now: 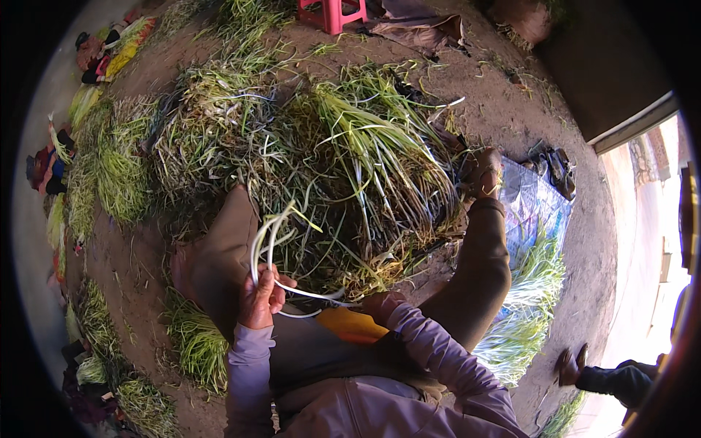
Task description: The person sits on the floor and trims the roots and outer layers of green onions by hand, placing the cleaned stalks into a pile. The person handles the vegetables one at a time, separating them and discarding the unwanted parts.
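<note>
My left hand point(263, 295) grips a few long white stalks point(272, 235), which curve up above the fingers; one has a yellow-green tip. My right hand point(381, 306) is closed near the end of a white stalk that runs across from my left hand; its fingertips are hidden, so what it grips is not plain. An orange-yellow cloth or pad point(350, 325) lies between my thighs. Just beyond my hands, between my legs, spreads a heap of green-leaved stalks point(383, 159) with pale stems and brown, dirty roots.
Cleaned white-and-green stalks point(520, 323) lie on a printed plastic sheet point(526, 202) at the right, with shoes point(558, 169) by it. More piles point(126, 180) cover the dirt floor at the left, where several people sit. A red stool point(332, 16) stands beyond. Another person's legs point(608, 378) show at lower right.
</note>
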Demonstrator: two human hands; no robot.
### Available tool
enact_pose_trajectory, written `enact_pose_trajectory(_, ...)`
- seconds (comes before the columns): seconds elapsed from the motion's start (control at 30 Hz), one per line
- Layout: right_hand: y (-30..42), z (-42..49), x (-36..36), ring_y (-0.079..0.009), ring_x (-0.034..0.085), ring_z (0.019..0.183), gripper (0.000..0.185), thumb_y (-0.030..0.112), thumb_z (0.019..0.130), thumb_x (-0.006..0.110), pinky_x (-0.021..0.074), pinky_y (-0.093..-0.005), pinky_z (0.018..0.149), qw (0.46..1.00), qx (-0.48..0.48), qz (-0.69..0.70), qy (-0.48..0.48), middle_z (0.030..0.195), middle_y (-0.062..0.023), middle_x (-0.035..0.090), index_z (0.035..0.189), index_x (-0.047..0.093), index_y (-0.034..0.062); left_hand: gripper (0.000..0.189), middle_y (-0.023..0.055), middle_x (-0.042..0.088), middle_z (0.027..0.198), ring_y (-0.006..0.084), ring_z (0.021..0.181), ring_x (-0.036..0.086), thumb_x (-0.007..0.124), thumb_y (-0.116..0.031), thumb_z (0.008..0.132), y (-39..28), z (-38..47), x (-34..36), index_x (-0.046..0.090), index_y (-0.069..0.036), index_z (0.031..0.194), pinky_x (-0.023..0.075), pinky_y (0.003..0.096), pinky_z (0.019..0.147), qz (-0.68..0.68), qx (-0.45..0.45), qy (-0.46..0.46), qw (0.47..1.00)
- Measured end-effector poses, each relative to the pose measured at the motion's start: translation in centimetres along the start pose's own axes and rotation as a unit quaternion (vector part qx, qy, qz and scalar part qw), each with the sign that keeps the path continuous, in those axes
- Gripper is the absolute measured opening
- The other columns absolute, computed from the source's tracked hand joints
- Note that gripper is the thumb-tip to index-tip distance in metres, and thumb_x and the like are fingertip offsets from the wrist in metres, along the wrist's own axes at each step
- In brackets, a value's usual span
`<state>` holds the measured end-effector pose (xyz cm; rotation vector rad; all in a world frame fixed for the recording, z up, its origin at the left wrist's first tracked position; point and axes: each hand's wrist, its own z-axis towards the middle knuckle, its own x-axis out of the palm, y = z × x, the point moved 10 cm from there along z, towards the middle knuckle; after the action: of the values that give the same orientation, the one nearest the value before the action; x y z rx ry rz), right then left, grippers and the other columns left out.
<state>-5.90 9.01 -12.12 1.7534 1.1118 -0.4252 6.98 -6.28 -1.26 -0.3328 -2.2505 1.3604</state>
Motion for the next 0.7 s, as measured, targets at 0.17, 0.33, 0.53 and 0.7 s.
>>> enact_pose_trajectory(0.17, -7.4, -0.3, 6.0, -0.0291, 0.061, 0.082, 0.018, 0.014, 0.072, 0.055, 0.0493, -0.0389, 0.064, 0.971, 0.145, -0.049, 0.182, 0.086, -0.0133, 0.063, 0.085, 0.064, 0.0067, 0.018, 0.0093, 0.057, 0.067, 0.0029, 0.039, 0.034, 0.045, -0.028, 0.091, -4.2, 0.7, -1.9, 0.046, -0.01, 0.09, 0.0263, 0.0161, 0.034, -0.003, 0.072, -0.044, 0.996)
enact_pose_trajectory(0.33, -9.9, 0.7, 7.4, -0.029, 0.062, 0.081, 0.015, 0.012, 0.072, 0.057, 0.0496, -0.0391, 0.06, 0.968, 0.171, -0.045, 0.179, 0.086, -0.0145, 0.063, 0.083, 0.065, 0.006, 0.023, 0.0037, 0.052, 0.057, 0.0044, 0.043, 0.04, 0.048, -0.032, 0.089, -5.8, 0.9, -4.0, 0.048, -0.009, 0.088, 0.0287, 0.0172, 0.036, -0.01, 0.094, -0.137, 0.986)
enact_pose_trajectory(0.53, -11.1, 3.8, 2.7, -0.0332, 0.059, 0.084, 0.023, 0.018, 0.077, 0.05, 0.0481, -0.0421, 0.071, 0.988, 0.141, 0.018, -0.064, 0.089, -0.0161, 0.061, 0.095, 0.059, 0.0076, 0.028, 0.0009, 0.041, 0.048, 0.0121, 0.04, 0.043, 0.049, -0.036, 0.087, -2.9, 1.1, -1.5, 0.045, -0.009, 0.088, 0.0427, 0.0262, 0.041, -0.067, 0.065, -0.084, 0.992)
enact_pose_trajectory(0.7, -12.7, 5.3, -6.1, -0.0365, 0.057, 0.077, 0.025, 0.029, 0.077, 0.054, 0.0466, -0.0431, 0.065, 0.92, 0.224, 0.1, -0.304, 0.081, -0.0187, 0.059, 0.087, 0.056, 0.0055, 0.027, -0.0041, 0.03, 0.047, 0.0077, 0.033, 0.03, 0.049, -0.042, 0.086, -0.2, 0.3, -0.5, 0.042, -0.015, 0.089, 0.028, 0.0236, 0.032, -0.091, -0.032, -0.094, 0.991)
